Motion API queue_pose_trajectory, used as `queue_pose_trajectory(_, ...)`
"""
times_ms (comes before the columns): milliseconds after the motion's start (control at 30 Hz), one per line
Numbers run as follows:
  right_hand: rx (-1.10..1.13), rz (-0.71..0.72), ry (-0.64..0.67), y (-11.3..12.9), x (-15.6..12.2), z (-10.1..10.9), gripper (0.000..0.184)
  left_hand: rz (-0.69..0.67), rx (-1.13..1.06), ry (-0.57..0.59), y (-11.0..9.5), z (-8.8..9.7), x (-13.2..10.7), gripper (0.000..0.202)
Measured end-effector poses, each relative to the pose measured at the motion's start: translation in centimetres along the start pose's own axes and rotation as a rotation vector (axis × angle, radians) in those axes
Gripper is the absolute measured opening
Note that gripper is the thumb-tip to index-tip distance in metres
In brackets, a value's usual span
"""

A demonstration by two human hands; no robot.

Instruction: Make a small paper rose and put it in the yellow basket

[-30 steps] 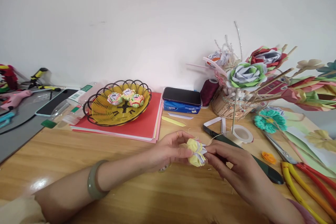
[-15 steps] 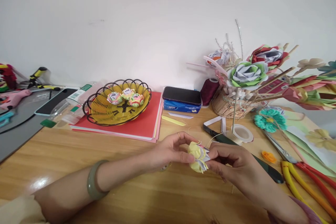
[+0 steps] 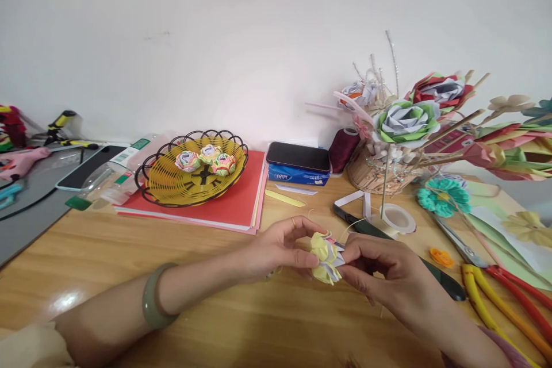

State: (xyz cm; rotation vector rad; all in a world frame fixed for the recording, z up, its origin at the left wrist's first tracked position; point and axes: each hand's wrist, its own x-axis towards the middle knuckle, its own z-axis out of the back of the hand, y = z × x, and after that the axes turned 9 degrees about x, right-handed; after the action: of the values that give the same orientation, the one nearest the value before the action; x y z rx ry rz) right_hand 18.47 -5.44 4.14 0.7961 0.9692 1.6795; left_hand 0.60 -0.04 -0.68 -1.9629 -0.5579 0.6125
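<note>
A small folded paper flower (image 3: 326, 259), pale yellow with white and a touch of pink, is held in the air above the table between both hands. My left hand (image 3: 284, 250) pinches its left side between thumb and fingers. From the right, my right hand (image 3: 379, 264) grips the white pointed paper ends of the flower with thumb and forefinger. A thin thread loops up near the right fingers. Below my left hand, something small and pale is mostly hidden. Black-handled scissors (image 3: 444, 282) lie partly behind my right hand.
A yellow woven basket (image 3: 172, 190) with several paper flowers stands on red paper (image 3: 254, 184). Behind are a phone (image 3: 297, 156) on a blue tissue pack (image 3: 297, 175) and a tape roll (image 3: 399, 219). At right lie red-and-yellow-handled cutters (image 3: 478, 270), beneath a pot (image 3: 366, 172) of paper flowers.
Almost nothing differs. Both hands keep their grip on the paper flower, which has turned very slightly, showing a little more pink at its top.
</note>
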Motion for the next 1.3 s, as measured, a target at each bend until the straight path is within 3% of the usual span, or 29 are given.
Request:
queue_pose_trajectory(133,0.073,0.021,-0.017,0.3,-0.3,0.2,0.02,-0.035,-0.014,0.022,0.2,0.3,0.1,0.042)
queue_pose_trajectory(300,0.168,0.077,-0.307,-0.7,-1.0,0.3,0.017,-0.067,-0.043,0.07,0.2,0.4,0.0,0.044)
queue_pose_trajectory(400,0.154,0.151,-0.4,-1.0,-1.4,0.3,0.01,-0.094,-0.06,0.1,0.1,0.4,-0.1,0.045)
queue_pose_trajectory(567,-0.022,0.385,-0.322,-0.6,-1.5,-0.1,0.013,-0.185,-0.081,0.156,0.0,0.4,0.0,0.042)
queue_pose_trajectory(733,-0.193,0.511,-0.243,-0.6,-1.4,-0.6,0.02,-0.203,-0.073,0.153,-0.1,0.3,-0.1,0.039)
queue_pose_trajectory(900,-0.353,0.519,-0.232,-0.6,-1.3,-1.1,0.016,-0.189,-0.028,0.146,-0.2,0.2,-0.2,0.045)
queue_pose_trajectory(1033,-0.311,0.548,-0.236,-0.3,-1.1,-1.2,0.016,-0.124,-0.075,0.164,-0.4,0.5,-0.2,0.064)
queue_pose_trajectory(1167,-0.304,0.556,-0.279,-0.4,-0.8,-1.1,0.017,-0.024,-0.083,0.176,-0.5,0.5,-0.3,0.057)
queue_pose_trajectory(1300,-0.481,0.595,-0.355,-1.4,-1.0,-1.0,0.017,-0.012,0.019,0.079,-0.3,0.1,0.0,0.055)
